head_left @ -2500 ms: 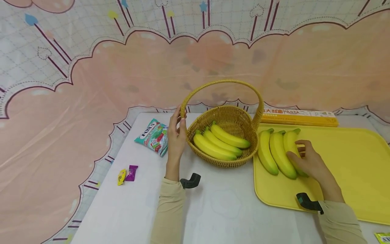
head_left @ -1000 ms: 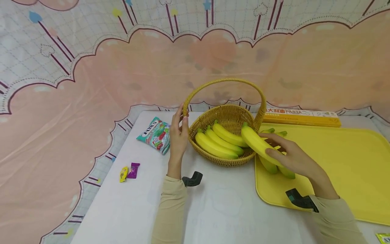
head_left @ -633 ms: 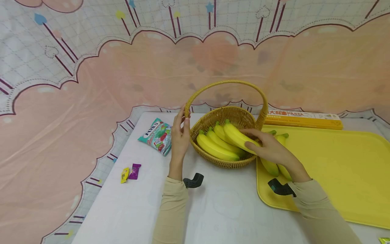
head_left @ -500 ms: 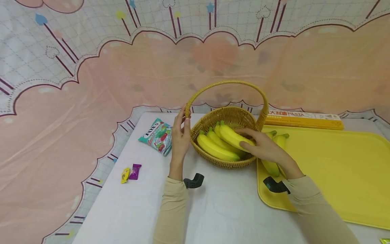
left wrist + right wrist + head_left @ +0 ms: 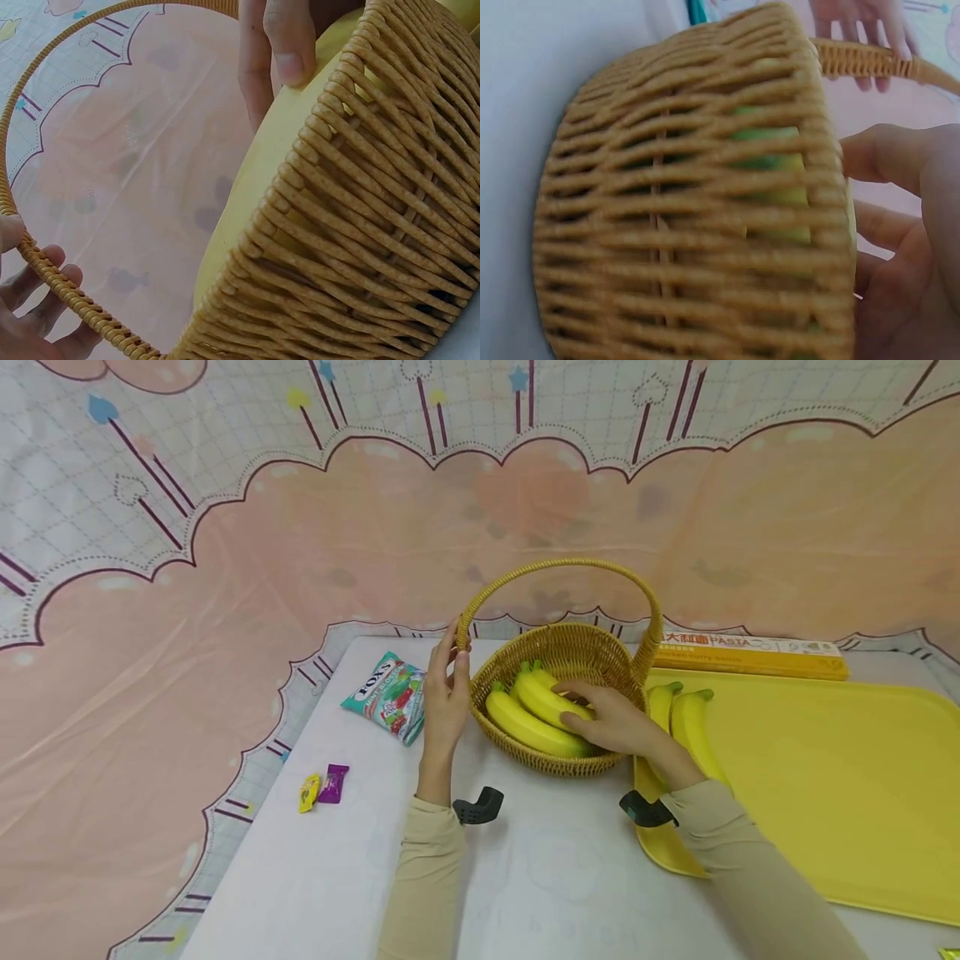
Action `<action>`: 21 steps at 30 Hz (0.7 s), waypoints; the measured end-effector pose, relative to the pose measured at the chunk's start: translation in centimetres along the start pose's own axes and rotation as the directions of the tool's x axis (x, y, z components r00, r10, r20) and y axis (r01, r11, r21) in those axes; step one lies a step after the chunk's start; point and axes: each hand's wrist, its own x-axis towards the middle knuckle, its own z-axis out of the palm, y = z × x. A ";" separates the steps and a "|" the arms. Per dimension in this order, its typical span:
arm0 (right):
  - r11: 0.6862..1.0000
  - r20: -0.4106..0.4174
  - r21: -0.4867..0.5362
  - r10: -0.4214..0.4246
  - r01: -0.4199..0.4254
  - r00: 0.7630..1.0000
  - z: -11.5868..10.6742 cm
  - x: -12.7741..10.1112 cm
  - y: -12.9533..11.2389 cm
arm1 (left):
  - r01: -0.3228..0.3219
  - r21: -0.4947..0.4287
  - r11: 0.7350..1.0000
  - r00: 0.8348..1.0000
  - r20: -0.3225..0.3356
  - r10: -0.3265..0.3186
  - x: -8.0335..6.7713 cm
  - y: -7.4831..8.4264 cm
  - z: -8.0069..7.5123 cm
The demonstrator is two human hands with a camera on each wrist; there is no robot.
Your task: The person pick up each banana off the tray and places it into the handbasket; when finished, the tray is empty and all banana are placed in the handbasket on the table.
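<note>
A woven basket with a tall handle stands on the white table. Several yellow bananas lie in it. My left hand grips the handle's left base, and its fingers curl behind the handle. My right hand reaches into the basket and holds the topmost banana down on the others. Its fingers press on that banana. The right wrist view shows the basket wall up close, with my right hand beside it. Two more bananas lie on the yellow tray.
A teal candy bag lies left of the basket. Two small wrapped sweets sit near the table's left edge. A long yellow pasta box lies behind the tray. A pink patterned cloth hangs behind.
My right hand lifted one banana off the tray and carried it left into the basket. Two bananas are left on the tray. The left hand stayed on the handle.
</note>
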 end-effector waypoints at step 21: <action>0.999 -0.012 0.037 0.028 -0.028 1.000 0.5 0.5 0.0 | 0.003 0.028 1.000 1.000 -0.011 -0.003 0.2 -0.8 0.2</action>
